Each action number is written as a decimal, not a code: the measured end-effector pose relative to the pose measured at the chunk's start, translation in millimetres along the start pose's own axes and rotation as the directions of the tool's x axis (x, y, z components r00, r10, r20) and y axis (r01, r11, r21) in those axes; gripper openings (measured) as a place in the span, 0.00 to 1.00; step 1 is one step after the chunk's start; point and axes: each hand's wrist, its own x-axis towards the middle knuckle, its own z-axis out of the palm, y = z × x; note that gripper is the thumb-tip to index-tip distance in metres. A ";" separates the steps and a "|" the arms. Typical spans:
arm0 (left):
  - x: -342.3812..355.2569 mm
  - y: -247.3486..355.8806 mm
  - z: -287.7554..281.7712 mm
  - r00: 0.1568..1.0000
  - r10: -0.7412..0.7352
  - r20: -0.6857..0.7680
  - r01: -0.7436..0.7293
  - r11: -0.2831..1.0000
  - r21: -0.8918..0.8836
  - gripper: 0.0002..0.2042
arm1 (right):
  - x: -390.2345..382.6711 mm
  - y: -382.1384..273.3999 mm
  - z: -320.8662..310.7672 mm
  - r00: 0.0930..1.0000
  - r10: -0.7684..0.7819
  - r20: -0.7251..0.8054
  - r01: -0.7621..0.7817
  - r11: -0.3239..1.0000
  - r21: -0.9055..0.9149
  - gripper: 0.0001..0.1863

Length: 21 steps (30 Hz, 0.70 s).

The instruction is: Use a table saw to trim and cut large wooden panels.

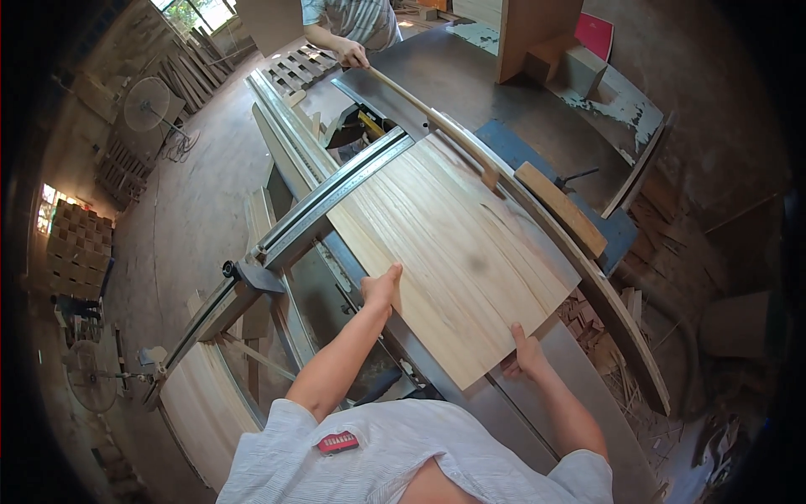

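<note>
A large pale wooden board lies across a panel saw's metal table, its far edge by an aluminium cross fence. My left hand is closed on the board's left edge, thumb on top. My right hand grips the near right corner area from the side, thumb on top and fingers underneath, partly hidden. A long narrow wooden rail runs along the board's right side.
A co-worker's hand holds a long thin strip at a dark worktable beyond the saw. Wood offcuts lie at right. Pallets, a standing fan and stacked blocks stand farther off. Another panel is at lower left.
</note>
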 end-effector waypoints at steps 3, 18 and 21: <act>14.9 37.3 0.7 1.000 0.010 0.015 -0.010 0.999 -0.036 0.37 | 13.7 -30.7 4.7 1.000 0.020 0.008 -0.020 1.000 0.015 0.52; 122.0 94.3 -18.9 0.994 0.040 -0.097 -0.028 0.992 0.124 0.44 | 117.1 -161.5 103.4 1.000 0.023 -0.007 -0.023 0.999 0.044 0.51; 90.3 72.4 -17.1 0.994 0.107 -0.016 -0.099 0.960 0.261 0.42 | 137.6 -196.4 121.4 1.000 -0.014 -0.014 0.016 0.993 0.114 0.51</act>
